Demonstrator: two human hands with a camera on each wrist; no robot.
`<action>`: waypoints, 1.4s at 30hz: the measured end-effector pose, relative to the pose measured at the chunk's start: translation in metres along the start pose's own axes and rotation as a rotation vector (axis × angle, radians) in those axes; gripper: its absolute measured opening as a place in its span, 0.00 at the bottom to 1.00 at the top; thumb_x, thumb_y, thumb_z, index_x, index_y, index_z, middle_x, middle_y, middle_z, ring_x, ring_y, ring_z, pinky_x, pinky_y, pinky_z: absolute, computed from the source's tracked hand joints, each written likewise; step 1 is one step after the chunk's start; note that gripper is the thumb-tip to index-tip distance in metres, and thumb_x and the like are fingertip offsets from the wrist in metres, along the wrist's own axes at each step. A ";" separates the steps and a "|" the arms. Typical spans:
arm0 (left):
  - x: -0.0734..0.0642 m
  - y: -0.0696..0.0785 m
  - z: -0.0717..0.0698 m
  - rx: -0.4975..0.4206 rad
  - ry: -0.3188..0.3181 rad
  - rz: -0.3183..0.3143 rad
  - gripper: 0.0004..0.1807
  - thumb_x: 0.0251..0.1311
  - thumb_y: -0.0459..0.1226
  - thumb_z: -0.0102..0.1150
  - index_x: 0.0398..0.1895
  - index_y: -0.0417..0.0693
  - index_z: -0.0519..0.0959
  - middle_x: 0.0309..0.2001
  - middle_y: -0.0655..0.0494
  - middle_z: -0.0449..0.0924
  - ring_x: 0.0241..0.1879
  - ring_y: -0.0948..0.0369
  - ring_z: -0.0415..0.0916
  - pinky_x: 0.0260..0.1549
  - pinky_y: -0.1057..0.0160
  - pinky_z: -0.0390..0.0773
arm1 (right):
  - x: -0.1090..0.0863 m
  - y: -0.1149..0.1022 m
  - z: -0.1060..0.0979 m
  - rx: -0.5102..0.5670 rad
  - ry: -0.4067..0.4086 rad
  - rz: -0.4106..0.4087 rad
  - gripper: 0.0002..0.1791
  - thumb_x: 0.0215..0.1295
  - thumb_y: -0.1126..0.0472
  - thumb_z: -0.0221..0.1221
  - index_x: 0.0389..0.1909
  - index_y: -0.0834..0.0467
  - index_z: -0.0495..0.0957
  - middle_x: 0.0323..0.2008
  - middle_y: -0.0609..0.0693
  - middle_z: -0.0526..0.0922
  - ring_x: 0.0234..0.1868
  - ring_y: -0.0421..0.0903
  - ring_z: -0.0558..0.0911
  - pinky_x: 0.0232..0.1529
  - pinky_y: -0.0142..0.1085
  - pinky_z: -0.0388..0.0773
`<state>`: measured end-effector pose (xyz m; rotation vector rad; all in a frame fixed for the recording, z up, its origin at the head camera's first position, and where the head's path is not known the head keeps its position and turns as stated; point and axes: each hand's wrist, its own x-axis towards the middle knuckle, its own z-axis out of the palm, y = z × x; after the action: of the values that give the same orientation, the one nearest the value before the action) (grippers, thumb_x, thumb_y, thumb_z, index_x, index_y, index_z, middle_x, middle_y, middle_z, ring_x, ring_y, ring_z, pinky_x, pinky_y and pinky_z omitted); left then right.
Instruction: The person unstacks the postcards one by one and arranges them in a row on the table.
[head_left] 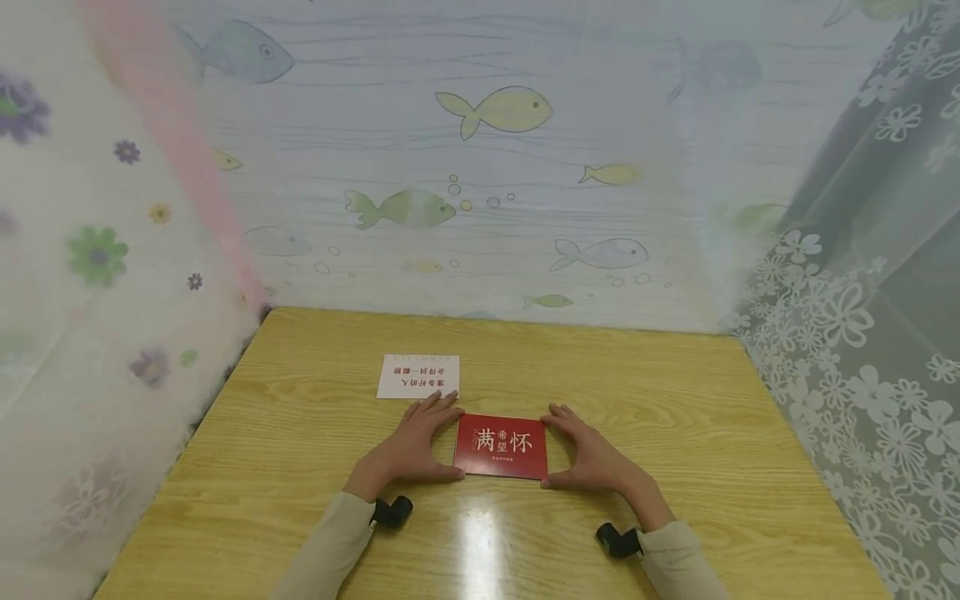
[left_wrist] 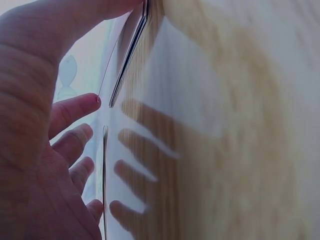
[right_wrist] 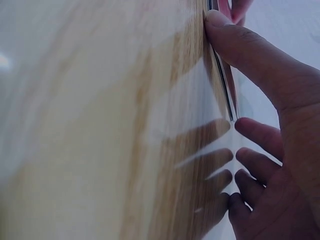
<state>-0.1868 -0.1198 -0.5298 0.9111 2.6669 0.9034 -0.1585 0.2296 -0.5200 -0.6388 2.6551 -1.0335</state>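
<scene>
A flat red card-like booklet point(head_left: 500, 447) with white Chinese characters lies face up on the wooden table, between both hands. My left hand point(head_left: 412, 442) holds its left side, thumb at the near corner and index finger at the far one. On the opposite side, my right hand point(head_left: 592, 454) grips the two right corners the same way. Thin dark edges of the booklet point(left_wrist: 127, 62) show in the left wrist view, and the right wrist view shows its other edge point(right_wrist: 226, 82). The other fingers of each hand are spread, touching nothing visible.
Behind the left hand lies a white card point(head_left: 417, 377) with upside-down red characters and small marks along its far edge; the left fingertips reach its near edge. The wooden table point(head_left: 675, 392) ends at fish-printed curtains point(head_left: 480, 208) behind and floral curtains at the sides.
</scene>
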 end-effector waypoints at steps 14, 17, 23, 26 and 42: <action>-0.002 0.001 0.001 0.008 0.028 0.025 0.53 0.47 0.60 0.76 0.73 0.46 0.69 0.80 0.45 0.54 0.80 0.41 0.44 0.75 0.33 0.43 | 0.001 0.005 0.002 -0.017 0.013 -0.012 0.55 0.44 0.43 0.80 0.73 0.56 0.67 0.79 0.57 0.57 0.81 0.60 0.49 0.75 0.63 0.57; -0.002 0.000 0.002 0.020 0.030 0.025 0.53 0.46 0.60 0.76 0.73 0.46 0.69 0.80 0.45 0.54 0.80 0.41 0.44 0.75 0.33 0.44 | 0.001 0.006 0.002 -0.020 0.013 -0.017 0.55 0.44 0.43 0.80 0.73 0.56 0.67 0.79 0.57 0.57 0.81 0.60 0.49 0.75 0.63 0.57; -0.002 -0.001 0.003 0.038 0.021 0.010 0.53 0.46 0.61 0.76 0.75 0.49 0.68 0.81 0.48 0.52 0.81 0.44 0.43 0.76 0.35 0.43 | -0.001 0.002 0.000 -0.024 0.022 -0.026 0.55 0.44 0.42 0.80 0.73 0.56 0.68 0.79 0.58 0.57 0.81 0.62 0.49 0.74 0.64 0.56; -0.003 -0.001 0.003 0.043 0.016 0.003 0.53 0.46 0.61 0.75 0.75 0.51 0.67 0.81 0.49 0.52 0.81 0.45 0.42 0.77 0.36 0.42 | -0.001 0.001 -0.001 -0.030 0.029 -0.034 0.55 0.43 0.43 0.81 0.72 0.57 0.68 0.79 0.59 0.58 0.81 0.62 0.49 0.74 0.65 0.56; -0.006 0.004 -0.002 0.049 0.037 0.010 0.52 0.45 0.60 0.77 0.73 0.52 0.70 0.81 0.48 0.53 0.80 0.44 0.44 0.76 0.34 0.44 | -0.001 -0.008 -0.006 -0.084 0.031 -0.067 0.56 0.43 0.44 0.81 0.72 0.60 0.68 0.78 0.62 0.58 0.80 0.65 0.49 0.74 0.66 0.55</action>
<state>-0.1809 -0.1221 -0.5260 0.9282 2.7298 0.8694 -0.1573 0.2284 -0.5101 -0.7391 2.7338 -0.9602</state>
